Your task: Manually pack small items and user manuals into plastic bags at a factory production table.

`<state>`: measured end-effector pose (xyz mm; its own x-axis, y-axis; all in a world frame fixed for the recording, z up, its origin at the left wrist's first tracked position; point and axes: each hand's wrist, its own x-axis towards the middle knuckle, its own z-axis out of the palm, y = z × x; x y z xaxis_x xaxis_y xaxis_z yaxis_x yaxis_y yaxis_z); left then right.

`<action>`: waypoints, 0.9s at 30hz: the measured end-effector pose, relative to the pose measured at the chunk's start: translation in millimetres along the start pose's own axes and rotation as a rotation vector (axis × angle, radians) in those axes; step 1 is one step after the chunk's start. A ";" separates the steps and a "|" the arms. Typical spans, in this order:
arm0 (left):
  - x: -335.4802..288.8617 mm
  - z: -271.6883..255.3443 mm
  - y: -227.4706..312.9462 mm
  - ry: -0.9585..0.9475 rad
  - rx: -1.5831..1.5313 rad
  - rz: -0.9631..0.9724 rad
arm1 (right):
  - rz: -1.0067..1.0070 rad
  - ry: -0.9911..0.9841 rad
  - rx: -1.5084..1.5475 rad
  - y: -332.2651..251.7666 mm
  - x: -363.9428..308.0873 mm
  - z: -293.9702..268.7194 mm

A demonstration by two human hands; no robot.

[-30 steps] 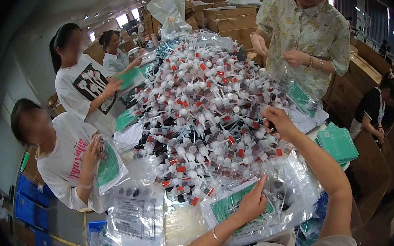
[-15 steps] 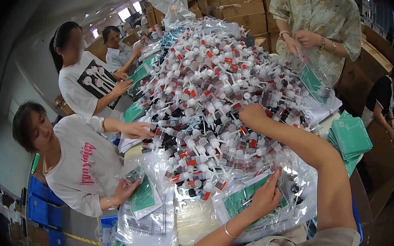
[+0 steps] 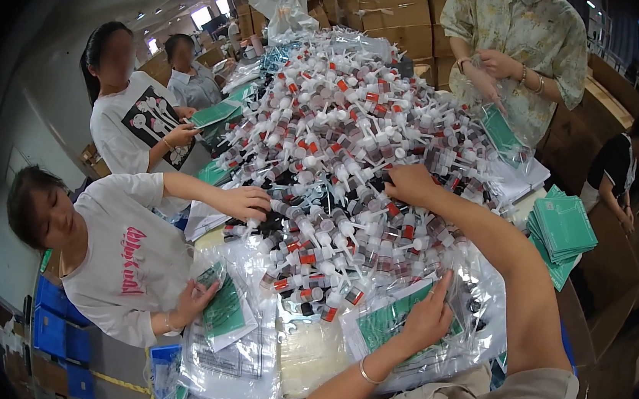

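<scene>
A large heap of small bottles point(image 3: 340, 148) with white nozzle tips, some with red bands, covers the table. My right hand point(image 3: 411, 185) reaches into the heap's near right side, fingers curled down among the bottles. Its fingertips are hidden, so what they grasp cannot be made out. Nearer to me, my left hand point(image 3: 428, 321) is closed on a clear plastic bag point(image 3: 460, 338), its index finger pointing up along it. Inside the bag, or beneath its film, lies a green booklet point(image 3: 384, 327) with white paper.
At left, a co-worker's hand point(image 3: 246, 202) touches the heap; their other hand holds a green booklet point(image 3: 224, 306). Clear bags with papers point(image 3: 233, 372) lie at the near left. Green booklets point(image 3: 564, 227) are stacked at right. Co-workers stand around; cardboard boxes point(image 3: 391, 14) rise behind.
The near-left co-worker's hand has moved right onto the heap. Another co-worker farther left has shifted a green booklet. My hands stay nearly in place.
</scene>
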<state>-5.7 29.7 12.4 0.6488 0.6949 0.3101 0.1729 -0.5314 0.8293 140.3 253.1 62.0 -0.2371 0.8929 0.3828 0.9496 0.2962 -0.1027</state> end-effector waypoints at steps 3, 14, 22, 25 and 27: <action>0.4 2.0 3.1 0.006 -0.004 0.021 | 0.312 0.041 0.368 -1.0 -5.4 -17.6; 4.1 -22.9 19.5 -0.088 -0.454 -0.206 | 0.623 -0.408 1.640 -32.0 -127.2 -140.5; 8.8 -46.1 63.5 -0.010 -0.356 -0.146 | 0.644 -0.852 1.263 -44.5 -211.8 -145.6; 10.5 -54.5 76.8 -0.113 -0.241 -0.132 | 0.382 -0.929 1.182 -62.8 -204.1 -142.6; 9.5 -60.4 77.9 -0.086 -0.172 -0.112 | 0.313 -0.945 1.168 -75.2 -195.9 -135.5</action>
<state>-30.8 24.1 108.0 0.6950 0.6969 0.1772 0.1227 -0.3577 0.9257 143.1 9.9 119.1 -0.5331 0.7169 -0.4493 0.4057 -0.2495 -0.8793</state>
